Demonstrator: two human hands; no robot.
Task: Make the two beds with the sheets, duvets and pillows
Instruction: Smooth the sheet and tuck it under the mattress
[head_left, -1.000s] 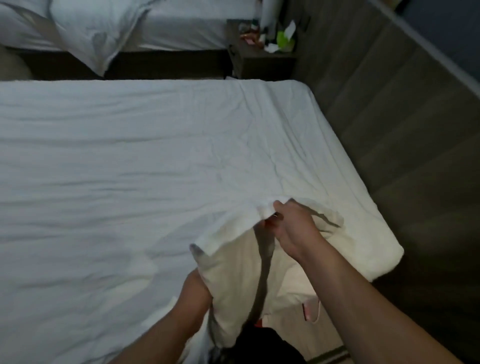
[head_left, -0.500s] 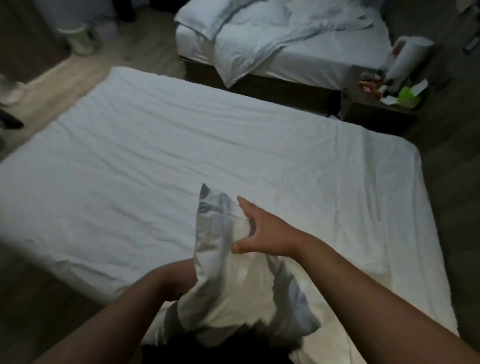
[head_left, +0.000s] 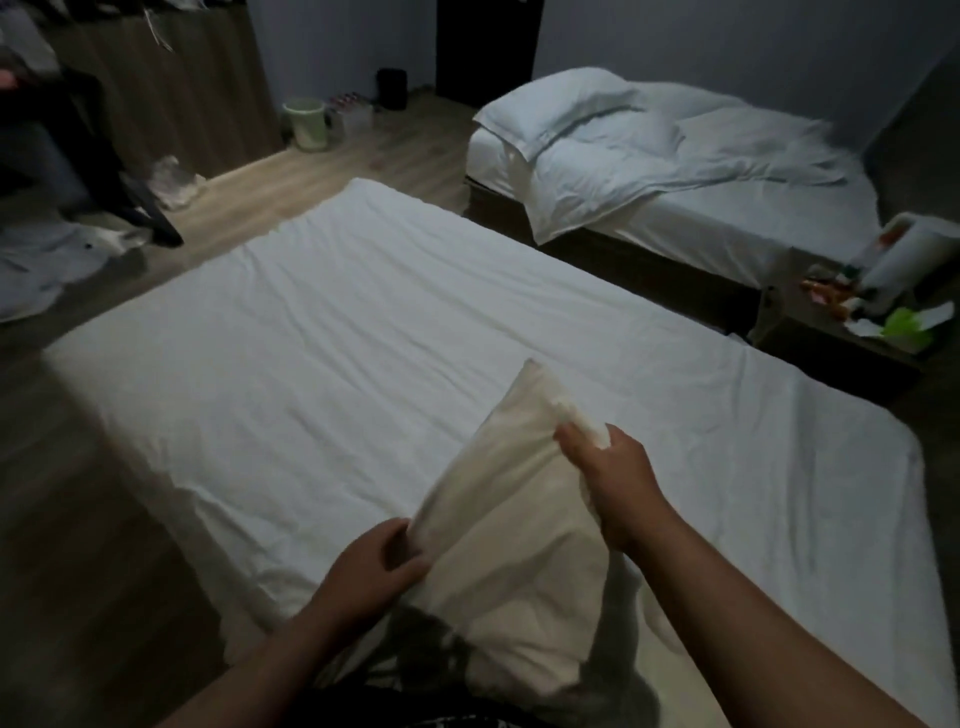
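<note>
Obs: pillow (head_left: 511, 525) held above near bed (head_left: 337, 322).
Grips pinch its edges, left hand (head_left: 376, 564) low, right hand (head_left: 615, 480) high; probably squaring it.

The sheet (head_left: 363, 338) is matt white cloth, finely creased. The pillow (head_left: 509, 519) at 6 o'clock is cream cloth, softly wrinkled. The floor (head_left: 322, 161) at 11 o'clock looks like wood plank with a faint sheen.

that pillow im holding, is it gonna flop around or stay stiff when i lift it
Probably floppy: the pillow sags and creases between the left hand and the right hand, which pinches a bunched bit of its edge. Likely light for its size, since finger grips alone keep its top end raised over the bed.
</note>
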